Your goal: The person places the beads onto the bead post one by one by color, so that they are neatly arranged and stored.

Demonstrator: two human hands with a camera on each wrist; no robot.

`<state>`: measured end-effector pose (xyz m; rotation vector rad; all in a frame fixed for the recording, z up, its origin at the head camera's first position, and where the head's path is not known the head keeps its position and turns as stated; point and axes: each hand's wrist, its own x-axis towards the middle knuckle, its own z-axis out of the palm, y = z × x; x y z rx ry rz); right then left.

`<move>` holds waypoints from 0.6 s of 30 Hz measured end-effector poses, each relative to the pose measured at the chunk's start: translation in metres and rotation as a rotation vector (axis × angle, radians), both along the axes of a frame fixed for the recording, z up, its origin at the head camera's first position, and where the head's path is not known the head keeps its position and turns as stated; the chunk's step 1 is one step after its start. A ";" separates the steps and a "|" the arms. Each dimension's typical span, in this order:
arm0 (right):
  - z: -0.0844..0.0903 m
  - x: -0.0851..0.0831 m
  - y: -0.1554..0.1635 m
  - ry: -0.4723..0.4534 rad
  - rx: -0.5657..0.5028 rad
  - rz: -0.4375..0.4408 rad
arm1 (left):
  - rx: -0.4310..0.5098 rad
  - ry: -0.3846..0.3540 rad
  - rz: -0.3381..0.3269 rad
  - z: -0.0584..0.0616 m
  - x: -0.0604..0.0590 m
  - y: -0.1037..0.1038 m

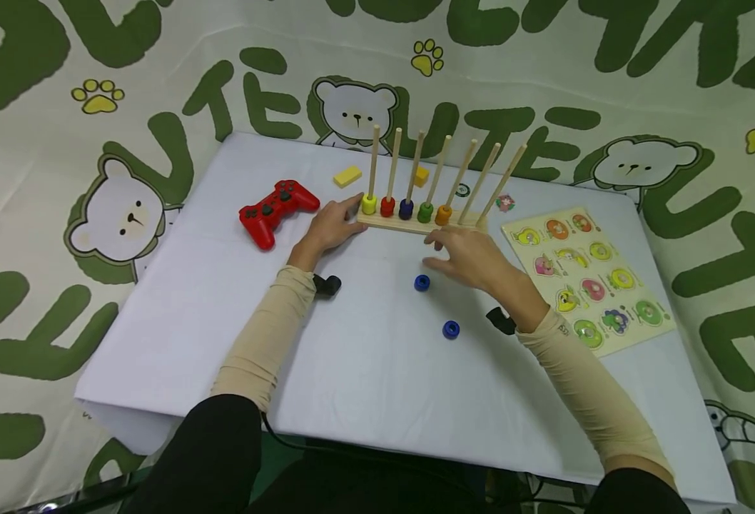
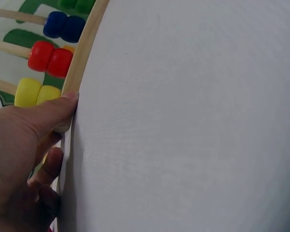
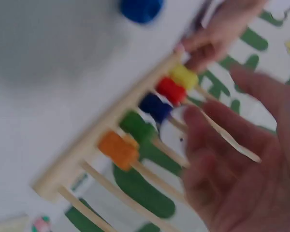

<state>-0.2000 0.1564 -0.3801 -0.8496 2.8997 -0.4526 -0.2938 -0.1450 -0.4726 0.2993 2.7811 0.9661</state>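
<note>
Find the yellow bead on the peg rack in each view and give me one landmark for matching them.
Head: the yellow bead sits left of centre, on the leftmost peg.
Left wrist: at the left edge, above the left hand.
Right wrist: upper right of centre, blurred.
Shared landmark: the red bead next to it.

The peg rack is pale, smooth wood carrying glossy painted beads. Matt white cloth covers the counter. The controller is shiny red plastic.
</note>
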 end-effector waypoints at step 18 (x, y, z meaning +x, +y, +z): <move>-0.031 0.005 0.004 -0.097 -0.002 0.031 | -0.011 -0.003 0.010 0.003 0.000 0.001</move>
